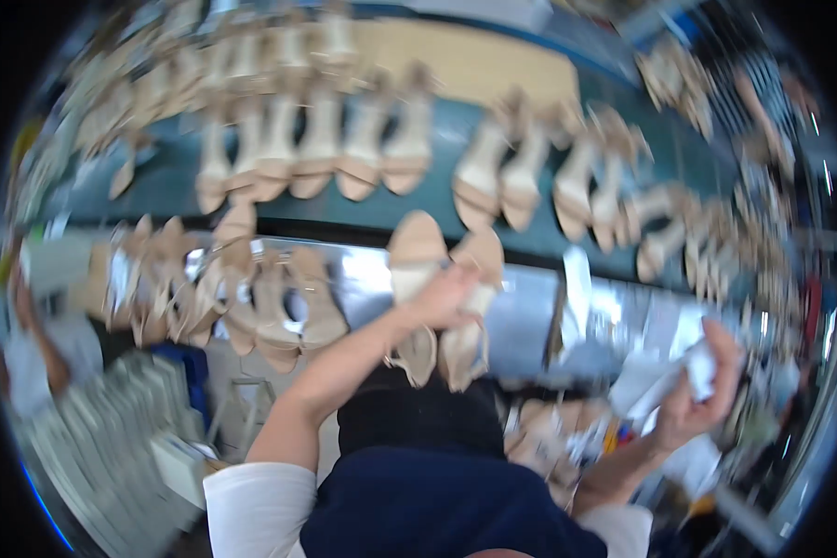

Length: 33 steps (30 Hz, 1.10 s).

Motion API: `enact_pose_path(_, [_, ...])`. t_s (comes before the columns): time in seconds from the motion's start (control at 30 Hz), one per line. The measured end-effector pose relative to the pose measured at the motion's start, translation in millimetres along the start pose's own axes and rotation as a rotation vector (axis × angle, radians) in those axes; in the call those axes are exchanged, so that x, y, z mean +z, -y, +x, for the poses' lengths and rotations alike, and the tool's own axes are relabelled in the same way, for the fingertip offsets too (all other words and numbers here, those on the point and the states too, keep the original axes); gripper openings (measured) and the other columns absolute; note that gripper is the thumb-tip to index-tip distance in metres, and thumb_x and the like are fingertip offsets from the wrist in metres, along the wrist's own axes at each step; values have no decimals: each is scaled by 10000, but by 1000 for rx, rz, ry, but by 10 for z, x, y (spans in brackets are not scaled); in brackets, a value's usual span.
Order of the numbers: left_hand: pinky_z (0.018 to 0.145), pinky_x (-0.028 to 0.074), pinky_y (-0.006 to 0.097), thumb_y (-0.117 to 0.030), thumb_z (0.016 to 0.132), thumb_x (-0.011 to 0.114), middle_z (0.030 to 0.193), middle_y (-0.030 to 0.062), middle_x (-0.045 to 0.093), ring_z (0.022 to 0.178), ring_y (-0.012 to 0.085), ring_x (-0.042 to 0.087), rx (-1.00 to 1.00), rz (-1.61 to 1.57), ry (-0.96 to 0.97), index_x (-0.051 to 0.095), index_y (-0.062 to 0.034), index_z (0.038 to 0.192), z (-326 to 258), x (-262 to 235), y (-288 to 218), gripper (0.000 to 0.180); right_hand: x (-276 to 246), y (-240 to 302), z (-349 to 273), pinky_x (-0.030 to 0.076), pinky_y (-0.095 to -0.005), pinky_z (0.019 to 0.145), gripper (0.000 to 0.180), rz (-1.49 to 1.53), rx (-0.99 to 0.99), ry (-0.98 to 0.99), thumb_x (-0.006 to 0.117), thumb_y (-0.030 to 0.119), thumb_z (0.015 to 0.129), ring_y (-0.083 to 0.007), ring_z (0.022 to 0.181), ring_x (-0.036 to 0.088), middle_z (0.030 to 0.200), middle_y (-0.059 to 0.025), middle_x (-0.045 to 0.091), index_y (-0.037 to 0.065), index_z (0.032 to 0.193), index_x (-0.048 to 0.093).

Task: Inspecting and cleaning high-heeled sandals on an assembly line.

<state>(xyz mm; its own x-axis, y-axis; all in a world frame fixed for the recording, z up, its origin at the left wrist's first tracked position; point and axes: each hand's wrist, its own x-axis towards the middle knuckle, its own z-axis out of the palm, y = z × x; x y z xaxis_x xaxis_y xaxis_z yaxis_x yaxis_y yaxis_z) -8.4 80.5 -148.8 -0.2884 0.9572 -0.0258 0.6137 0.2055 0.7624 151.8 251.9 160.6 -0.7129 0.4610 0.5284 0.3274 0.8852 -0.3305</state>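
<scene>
My left hand (445, 299) reaches forward and grips a pair of beige sandals (428, 265), soles up, over a shiny metal ledge (530, 307). My right hand (697, 391) is lower on the right, closed on a white crumpled piece that looks like paper or a small packet (700, 365). The picture is blurred by motion, so fine detail is lost.
Many more beige sandals (363, 139) lie in rows on a dark teal conveyor (437, 186) beyond the ledge. Another group of sandals (242, 298) sits on the ledge at left. A person (42, 353) stands at far left. Stacked white boxes (130, 437) are lower left.
</scene>
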Motion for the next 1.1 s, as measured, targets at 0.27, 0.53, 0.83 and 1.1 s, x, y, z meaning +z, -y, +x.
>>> enact_pose_path(0.27, [821,365,388,-387,680,725,1071,144,531,1040,272,478,-25,169,105,451,-43,1265,77,-135,-339,731,-273,-228,-601,391,-245,473,341,-397,-40,-825,394,37,728,-167,508,476,974,-281,588,-114,1014,500])
enact_pose_path(0.53, [719,402,348,-417,603,791,767,90,600,733,257,577,-162,160,79,501,-101,1223,21,112,-384,754,-27,-420,-923,485,-416,832,329,-289,117,-585,443,7,716,-311,931,580,1013,-229,611,-113,1007,539])
enact_pose_path(0.83, [561,426,279,-302,697,773,641,51,570,530,191,536,-264,-58,150,525,-103,1198,47,-64,-268,594,1225,-1057,-1120,355,-415,994,565,-381,276,519,583,10,723,-372,1127,487,1248,-194,493,86,1277,501])
enact_pose_path(1.1, [719,419,206,-136,893,588,932,12,554,828,59,504,-827,-728,-631,485,-20,1188,-1017,-302,-94,333,1845,-319,-2108,446,-319,882,490,838,1028,737,553,164,905,-228,1027,579,1149,-178,585,-11,1332,390])
